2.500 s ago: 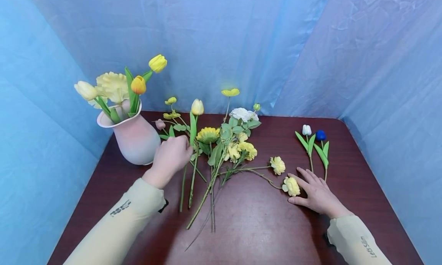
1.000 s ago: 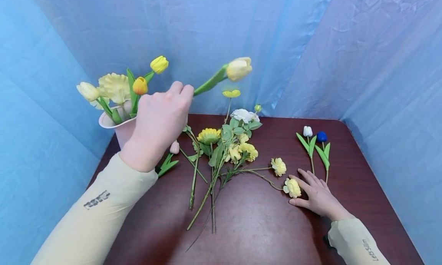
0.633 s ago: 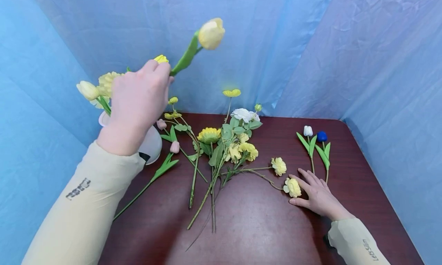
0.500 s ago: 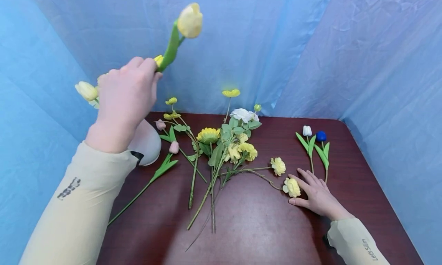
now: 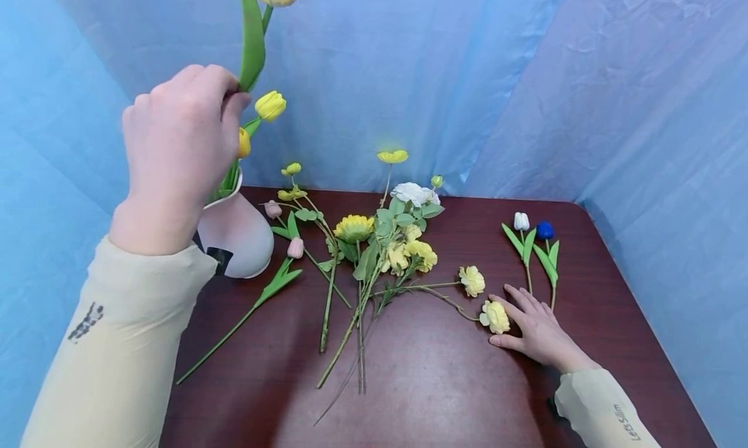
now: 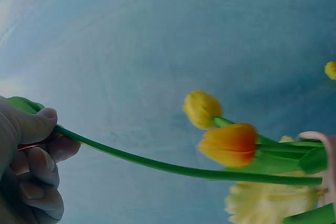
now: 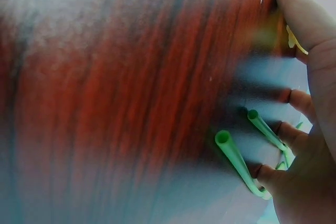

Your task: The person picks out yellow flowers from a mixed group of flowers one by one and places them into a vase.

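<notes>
Left hand: thumb and fingertips clamped on a pale-yellow tulip by its stem.
Tulip: held up over the vase — stem end at its mouth.
Right hand: fingers spread on the table, a yellow bloom between thumb and forefinger.
Table: dark reddish wood, strewn with loose flowers.
Curtains: blue, back and sides.

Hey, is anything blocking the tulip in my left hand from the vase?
Nothing visible blocks the tulip outright: the lower end of its stem shows at the mouth of the vase. The orange tulip, yellow tulip and pale yellow flower share that opening, though.
</notes>
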Tool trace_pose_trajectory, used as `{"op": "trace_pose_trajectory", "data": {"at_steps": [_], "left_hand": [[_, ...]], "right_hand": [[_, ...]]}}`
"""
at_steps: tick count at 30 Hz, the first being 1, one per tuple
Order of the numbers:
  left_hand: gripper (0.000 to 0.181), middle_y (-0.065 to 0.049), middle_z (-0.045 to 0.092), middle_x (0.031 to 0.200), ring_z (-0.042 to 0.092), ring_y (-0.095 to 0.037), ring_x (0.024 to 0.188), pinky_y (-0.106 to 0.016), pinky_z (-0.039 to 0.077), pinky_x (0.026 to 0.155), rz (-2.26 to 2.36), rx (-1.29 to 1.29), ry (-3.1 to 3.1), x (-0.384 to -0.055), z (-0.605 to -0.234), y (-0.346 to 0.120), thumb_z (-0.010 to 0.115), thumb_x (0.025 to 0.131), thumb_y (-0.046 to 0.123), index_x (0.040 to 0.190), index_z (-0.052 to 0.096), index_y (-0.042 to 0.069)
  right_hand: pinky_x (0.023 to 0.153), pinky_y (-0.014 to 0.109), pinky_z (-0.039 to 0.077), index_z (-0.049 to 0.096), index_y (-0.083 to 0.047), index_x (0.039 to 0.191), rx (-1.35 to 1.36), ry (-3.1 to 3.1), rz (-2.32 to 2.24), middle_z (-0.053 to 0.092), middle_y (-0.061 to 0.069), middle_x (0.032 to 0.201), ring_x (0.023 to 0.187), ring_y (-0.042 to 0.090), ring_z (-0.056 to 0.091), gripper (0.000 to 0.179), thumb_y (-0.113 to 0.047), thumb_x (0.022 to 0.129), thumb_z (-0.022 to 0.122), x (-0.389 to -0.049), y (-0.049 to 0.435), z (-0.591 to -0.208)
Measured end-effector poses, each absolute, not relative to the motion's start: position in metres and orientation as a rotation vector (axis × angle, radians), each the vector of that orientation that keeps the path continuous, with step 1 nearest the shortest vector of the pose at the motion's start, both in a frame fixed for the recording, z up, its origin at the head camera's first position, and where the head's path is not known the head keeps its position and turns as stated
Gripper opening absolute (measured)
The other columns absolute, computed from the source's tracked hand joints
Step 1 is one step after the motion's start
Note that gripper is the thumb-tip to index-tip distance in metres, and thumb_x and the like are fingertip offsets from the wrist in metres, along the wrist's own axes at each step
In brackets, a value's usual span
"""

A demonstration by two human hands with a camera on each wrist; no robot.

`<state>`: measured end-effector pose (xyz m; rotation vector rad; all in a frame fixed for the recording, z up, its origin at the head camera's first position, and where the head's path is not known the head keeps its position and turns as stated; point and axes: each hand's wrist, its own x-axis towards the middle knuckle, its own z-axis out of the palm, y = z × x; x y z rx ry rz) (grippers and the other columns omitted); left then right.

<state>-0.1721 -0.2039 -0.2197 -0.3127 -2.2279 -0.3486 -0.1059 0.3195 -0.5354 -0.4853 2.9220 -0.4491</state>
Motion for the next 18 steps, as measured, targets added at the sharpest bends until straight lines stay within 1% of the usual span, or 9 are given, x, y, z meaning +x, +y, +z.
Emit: {"op": "trace_pose_trajectory", "data": {"at_steps": [2,9,14,16,18], "left_hand": [[0.027,-0.019,0.07,0.089,0.06,-0.044,0.066,-0.057,0.041,0.051,-0.363,-0.277,-2.269,-0.176,-0.223,-0.207,0.057,0.106,0.021,0.106,0.073,-0.001],[0.026,-0.024,0.073,0.102,0.064,-0.052,0.082,-0.066,0.045,0.064,-0.419,-0.056,-2.45,-0.193,-0.246,-0.235,0.059,0.104,0.019,0.112,0.075,0.0],[0.027,-0.023,0.074,0.098,0.063,-0.053,0.082,-0.064,0.044,0.061,-0.449,0.074,-2.555,-0.202,-0.263,-0.251,0.057,0.104,0.02,0.108,0.077,0.002],[0.027,-0.023,0.073,0.095,0.062,-0.052,0.081,-0.063,0.043,0.059,-0.452,0.124,-2.595,-0.204,-0.269,-0.257,0.056,0.104,0.021,0.104,0.076,0.003],[0.027,-0.024,0.071,0.091,0.061,-0.053,0.08,-0.062,0.042,0.056,-0.451,0.172,-2.621,-0.206,-0.275,-0.262,0.055,0.103,0.022,0.097,0.075,0.004]], "right_hand": [[0.106,0.08,0.02,0.047,-0.018,0.153,-0.485,2.919,-0.45,0.029,0.023,0.161,0.145,0.055,0.025,0.084,-0.061,0.085,0.074,-0.106,0.32,-0.535],[0.107,0.08,0.019,0.046,-0.019,0.154,-0.481,2.902,-0.456,0.027,0.023,0.162,0.146,0.055,0.024,0.085,-0.062,0.086,0.072,-0.105,0.321,-0.537],[0.107,0.08,0.018,0.045,-0.018,0.154,-0.467,2.898,-0.45,0.026,0.023,0.163,0.146,0.055,0.023,0.085,-0.063,0.086,0.071,-0.105,0.322,-0.537],[0.107,0.08,0.018,0.045,-0.018,0.154,-0.47,2.896,-0.455,0.026,0.023,0.163,0.146,0.055,0.023,0.085,-0.063,0.087,0.071,-0.105,0.322,-0.537],[0.107,0.08,0.018,0.045,-0.018,0.154,-0.472,2.898,-0.454,0.026,0.022,0.163,0.146,0.055,0.023,0.085,-0.063,0.087,0.071,-0.105,0.322,-0.537]]}}
